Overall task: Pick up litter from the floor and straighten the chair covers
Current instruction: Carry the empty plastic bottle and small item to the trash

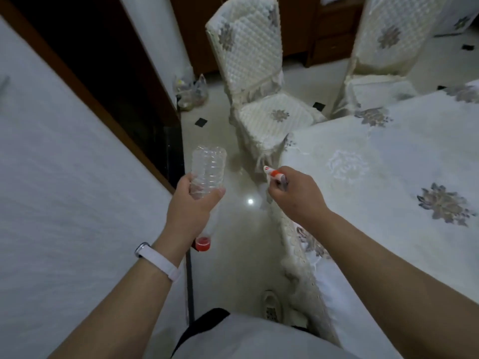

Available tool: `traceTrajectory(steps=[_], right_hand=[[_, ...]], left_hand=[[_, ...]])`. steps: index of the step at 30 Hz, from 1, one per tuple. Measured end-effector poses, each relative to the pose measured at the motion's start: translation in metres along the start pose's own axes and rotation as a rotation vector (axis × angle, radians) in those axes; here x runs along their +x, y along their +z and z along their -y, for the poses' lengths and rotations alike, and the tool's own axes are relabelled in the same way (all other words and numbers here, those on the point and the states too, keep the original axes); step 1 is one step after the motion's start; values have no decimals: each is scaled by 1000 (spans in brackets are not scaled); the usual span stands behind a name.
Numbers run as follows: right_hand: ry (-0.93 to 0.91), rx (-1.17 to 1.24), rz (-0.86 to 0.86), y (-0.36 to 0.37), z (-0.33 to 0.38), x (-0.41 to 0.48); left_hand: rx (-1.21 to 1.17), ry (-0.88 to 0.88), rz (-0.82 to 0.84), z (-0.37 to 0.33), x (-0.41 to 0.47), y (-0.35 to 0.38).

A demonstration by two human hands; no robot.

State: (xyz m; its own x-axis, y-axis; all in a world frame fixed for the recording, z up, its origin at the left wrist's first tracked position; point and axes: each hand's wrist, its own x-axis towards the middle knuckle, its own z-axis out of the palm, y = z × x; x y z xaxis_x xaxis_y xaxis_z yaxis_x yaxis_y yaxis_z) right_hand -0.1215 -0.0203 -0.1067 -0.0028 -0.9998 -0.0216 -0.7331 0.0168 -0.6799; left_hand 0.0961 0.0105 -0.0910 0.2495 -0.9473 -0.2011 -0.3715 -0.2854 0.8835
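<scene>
My left hand [190,203] grips a clear empty plastic bottle [208,167] upside down, its red cap [203,243] pointing toward me. My right hand [293,193] pinches a small white and orange piece of litter [272,173] over the floor beside the table edge. Ahead stands a chair with a quilted cream cover [248,55] and a matching seat pad [274,117]. A second covered chair [394,32] stands at the upper right, pushed near the table.
A table under a cream flowered cloth [388,164] fills the right side. A white wall [51,177] and a dark doorway [103,60] run along the left. A plastic bag of rubbish [191,93] sits on the glossy tiled floor [243,229] beyond. My shoe [270,304] shows below.
</scene>
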Motion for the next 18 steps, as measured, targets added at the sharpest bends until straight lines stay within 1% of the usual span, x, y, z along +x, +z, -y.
traceTrajectory(steps=[6, 10, 18], right_hand=[[-82, 3, 48, 21, 33, 80], [-49, -4, 73, 46, 53, 143], [7, -19, 68, 90, 117, 294]], left_hand=[[-37, -31, -82, -6, 71, -23], [-62, -39, -92, -3, 139, -36], [-129, -79, -3, -9, 316, -73]])
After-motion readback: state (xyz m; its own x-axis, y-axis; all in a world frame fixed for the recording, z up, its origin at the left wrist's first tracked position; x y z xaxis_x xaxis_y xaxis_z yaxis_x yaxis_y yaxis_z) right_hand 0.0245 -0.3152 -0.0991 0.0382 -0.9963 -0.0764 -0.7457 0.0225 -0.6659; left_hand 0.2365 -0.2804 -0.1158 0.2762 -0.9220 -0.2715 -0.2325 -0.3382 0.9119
